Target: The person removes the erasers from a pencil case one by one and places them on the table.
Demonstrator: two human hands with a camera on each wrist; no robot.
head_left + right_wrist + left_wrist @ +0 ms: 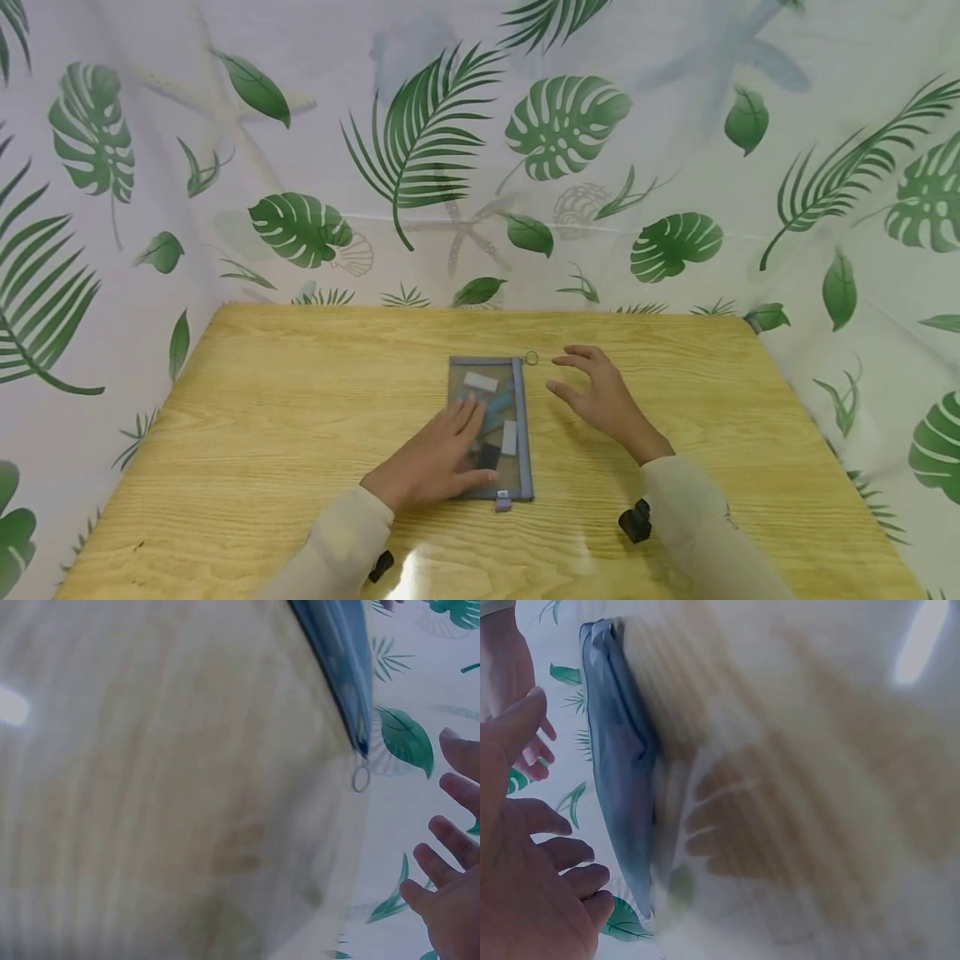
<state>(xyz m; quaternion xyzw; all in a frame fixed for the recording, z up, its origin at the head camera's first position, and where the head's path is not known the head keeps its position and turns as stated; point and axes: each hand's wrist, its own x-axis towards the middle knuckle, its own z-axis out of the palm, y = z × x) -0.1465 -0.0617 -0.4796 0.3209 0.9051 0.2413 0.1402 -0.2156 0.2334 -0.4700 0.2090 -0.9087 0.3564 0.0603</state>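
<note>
One desk [285,400] carried the pouch [497,431], lying near its middle. Left hand [435,458] hovered over it, fingers loose, contact unclear; right hand [600,396] stood near the ring [536,359], fingers parted, empty. Steady work likely called for light left pressure, any right pinch kept to the ring.

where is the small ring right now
In the head view, the small ring sits at the far right corner of the pouch, slightly right of the picture's middle.
</note>
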